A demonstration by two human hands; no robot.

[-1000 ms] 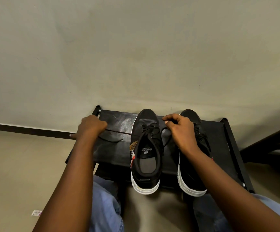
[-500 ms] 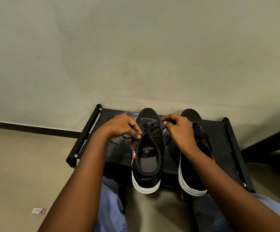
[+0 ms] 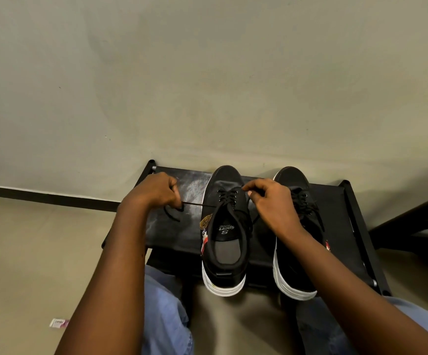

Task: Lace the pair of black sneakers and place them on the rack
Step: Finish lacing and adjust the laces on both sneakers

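Observation:
Two black sneakers with white soles stand side by side on a low black rack point(image 3: 335, 201), toes toward the wall. The left sneaker point(image 3: 224, 242) is partly laced near the toe. My left hand point(image 3: 156, 192) pinches the black lace point(image 3: 197, 204) and holds it taut out to the left of the shoe; the lace's loose end curls below the hand. My right hand point(image 3: 271, 201) pinches the other lace end at the shoe's right upper eyelets. The right sneaker point(image 3: 294, 272) is laced and partly hidden behind my right wrist.
The rack stands against a plain wall point(image 3: 207, 85) on a beige floor. A dark chair point(image 3: 417, 221) sits at the right. A small paper scrap point(image 3: 59, 323) lies on the floor at lower left. My knees in blue jeans point(image 3: 167, 316) are below the rack.
My left hand moved from the shoe's tongue out to the left, drawing the lace taut through an eyelet. My right hand stayed at the shoe's right side.

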